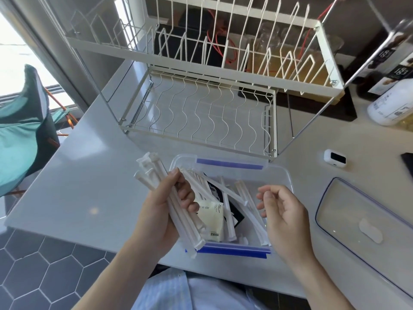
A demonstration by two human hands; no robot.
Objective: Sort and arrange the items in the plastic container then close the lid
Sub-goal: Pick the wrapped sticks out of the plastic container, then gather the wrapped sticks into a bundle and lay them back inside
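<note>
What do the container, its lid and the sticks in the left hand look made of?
Container: clear plastic, since contents show through, with blue clips. Lid: the same glossy clear plastic, blue-edged. Wrapped straws gripped by the left hand: matte white sleeves, probably paper; the contents are hidden.

Lid (366,222) cut off by right edge; sachet (212,217) print too small to read; left hand (164,211) hides straw bundle (156,173) middle

Container (279,175): open top, your way in from above; loose straws (243,198) and sachet (212,217) cover its floor. Rack (201,117) stands just behind, blocking the far side. Lid (357,215) lies right. Counter (78,186) left gives you room.
</note>
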